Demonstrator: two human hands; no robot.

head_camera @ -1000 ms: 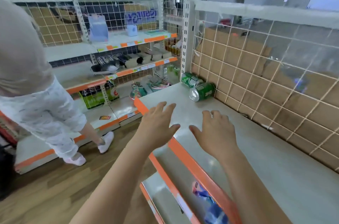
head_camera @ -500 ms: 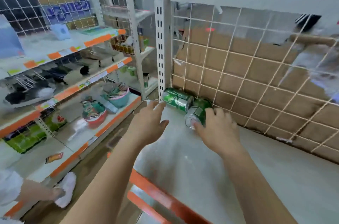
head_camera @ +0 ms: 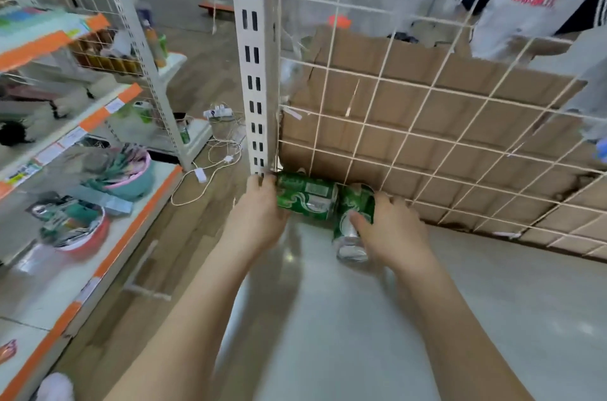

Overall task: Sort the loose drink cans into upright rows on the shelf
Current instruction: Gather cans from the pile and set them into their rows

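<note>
Two green cans, both lying on their sides on the shelf [head_camera: 361, 335], at the foot of the white slotted post [head_camera: 258, 72]. The left can [head_camera: 307, 195] lies right beside the post base, lengthwise along the wire grid back [head_camera: 410, 137]. The right can [head_camera: 353, 220] is next out from the post, touching the first can's far end, with its silver end facing the camera.

Change: a second ago both hands hovered open, well short of the post. Half a second ago the right was just reaching its can and the left was still clear. Now both are on cans.
- Left hand [head_camera: 259, 220]: fingers [head_camera: 262, 180] curled over the post-side end of the left can. Thumb is hidden, so grip looks closed but is not fully seen.
- Right hand [head_camera: 391, 229]: wrapped round the right can, thumb on the near side, fingers over the far side.

Meaning: reach done and grasp made, but nothing is stood up yet. Likely next is tipping each can upright against the grid by the post.

Count: 2 cans, 0 upright, 0 rows started; 2 hands, one per can. Cardboard [head_camera: 410, 98] sits behind the grid.
</note>
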